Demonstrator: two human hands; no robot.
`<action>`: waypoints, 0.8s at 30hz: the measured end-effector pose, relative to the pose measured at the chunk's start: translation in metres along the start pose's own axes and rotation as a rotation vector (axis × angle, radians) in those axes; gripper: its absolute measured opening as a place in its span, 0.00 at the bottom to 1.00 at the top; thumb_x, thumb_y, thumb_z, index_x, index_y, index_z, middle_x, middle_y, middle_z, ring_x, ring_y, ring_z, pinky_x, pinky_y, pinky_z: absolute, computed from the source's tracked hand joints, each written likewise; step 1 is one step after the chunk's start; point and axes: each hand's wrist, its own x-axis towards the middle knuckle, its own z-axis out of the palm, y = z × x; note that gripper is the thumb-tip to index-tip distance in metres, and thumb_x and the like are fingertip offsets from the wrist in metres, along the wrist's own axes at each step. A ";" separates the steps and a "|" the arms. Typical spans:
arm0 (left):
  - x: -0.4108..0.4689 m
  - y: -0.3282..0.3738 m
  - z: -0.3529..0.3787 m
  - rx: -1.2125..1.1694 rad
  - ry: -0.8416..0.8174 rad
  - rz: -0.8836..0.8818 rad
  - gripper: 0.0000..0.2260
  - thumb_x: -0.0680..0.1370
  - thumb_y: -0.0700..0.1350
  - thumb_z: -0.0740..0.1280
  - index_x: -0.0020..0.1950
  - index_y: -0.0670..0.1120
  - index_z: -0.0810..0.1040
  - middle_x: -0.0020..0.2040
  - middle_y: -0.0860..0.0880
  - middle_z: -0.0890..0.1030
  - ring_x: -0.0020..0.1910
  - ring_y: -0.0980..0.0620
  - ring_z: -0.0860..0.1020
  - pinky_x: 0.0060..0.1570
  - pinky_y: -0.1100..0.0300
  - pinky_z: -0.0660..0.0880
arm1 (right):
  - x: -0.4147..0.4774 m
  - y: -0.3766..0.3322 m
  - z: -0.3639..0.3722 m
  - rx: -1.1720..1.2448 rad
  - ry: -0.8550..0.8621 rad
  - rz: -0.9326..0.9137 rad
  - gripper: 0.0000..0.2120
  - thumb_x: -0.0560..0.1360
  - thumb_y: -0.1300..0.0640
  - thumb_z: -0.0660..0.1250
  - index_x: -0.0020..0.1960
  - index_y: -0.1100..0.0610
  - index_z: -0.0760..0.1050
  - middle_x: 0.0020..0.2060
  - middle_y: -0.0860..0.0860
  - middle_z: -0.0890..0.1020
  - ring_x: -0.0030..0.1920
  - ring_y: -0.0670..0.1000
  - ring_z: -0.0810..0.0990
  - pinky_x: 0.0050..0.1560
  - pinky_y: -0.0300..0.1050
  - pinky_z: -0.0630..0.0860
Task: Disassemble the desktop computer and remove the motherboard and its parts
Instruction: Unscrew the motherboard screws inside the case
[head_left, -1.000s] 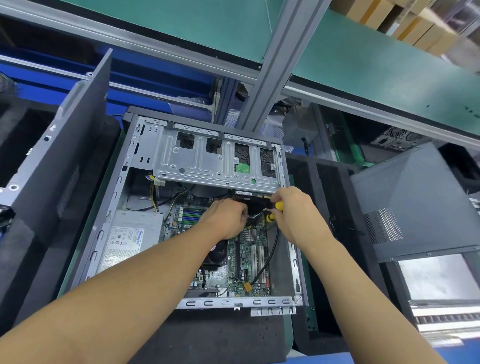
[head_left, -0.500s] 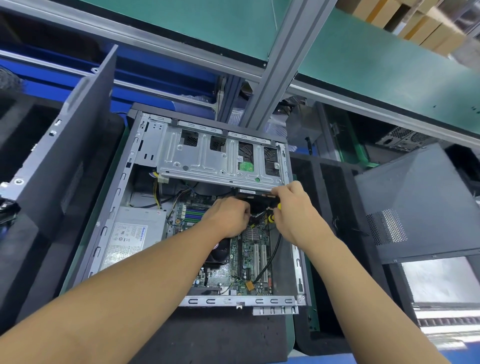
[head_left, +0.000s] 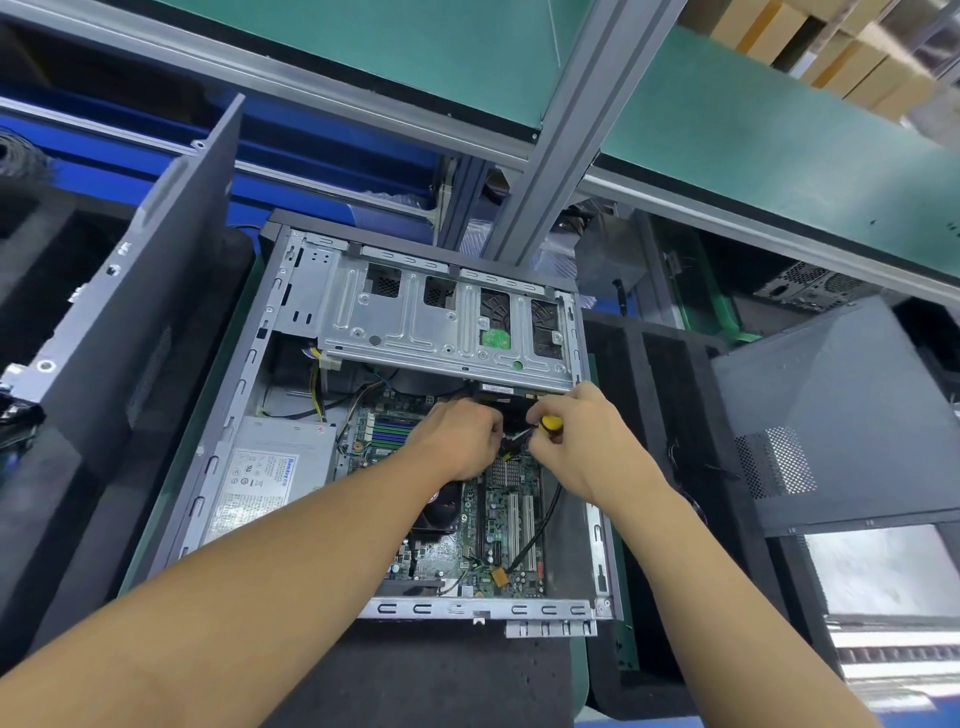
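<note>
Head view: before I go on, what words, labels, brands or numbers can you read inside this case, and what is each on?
No text reads clearly enough to quote.
On the power supply label: a blue brand word and printed rows, too blurred.
On the white sticker below the drive cage: print too small.
On the green round sticker: nothing legible.
On the motherboard: markings too small.

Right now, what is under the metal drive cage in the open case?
Through cutouts in the drive cage, a green round sticker and dark mesh show; yellow wires run out under its left edge. The rest beneath is covered.
</note>
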 end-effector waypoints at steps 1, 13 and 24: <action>0.000 0.000 0.000 0.004 -0.002 0.002 0.09 0.78 0.50 0.59 0.49 0.58 0.79 0.48 0.49 0.78 0.52 0.43 0.77 0.51 0.53 0.72 | 0.000 0.000 0.002 0.013 0.014 -0.013 0.09 0.79 0.53 0.66 0.57 0.52 0.81 0.51 0.51 0.69 0.45 0.53 0.76 0.47 0.41 0.71; 0.001 0.001 -0.002 0.009 -0.024 0.016 0.06 0.76 0.50 0.58 0.42 0.59 0.73 0.47 0.48 0.80 0.51 0.43 0.78 0.53 0.52 0.75 | 0.006 0.006 -0.002 -0.048 0.077 0.018 0.13 0.79 0.63 0.63 0.62 0.56 0.77 0.60 0.52 0.74 0.49 0.50 0.74 0.47 0.37 0.67; 0.000 0.001 -0.001 -0.001 -0.027 -0.009 0.06 0.77 0.50 0.59 0.43 0.59 0.74 0.46 0.49 0.78 0.52 0.43 0.77 0.54 0.52 0.74 | 0.005 0.004 0.002 -0.014 0.059 -0.077 0.06 0.79 0.56 0.67 0.53 0.53 0.81 0.51 0.50 0.78 0.51 0.52 0.77 0.51 0.45 0.74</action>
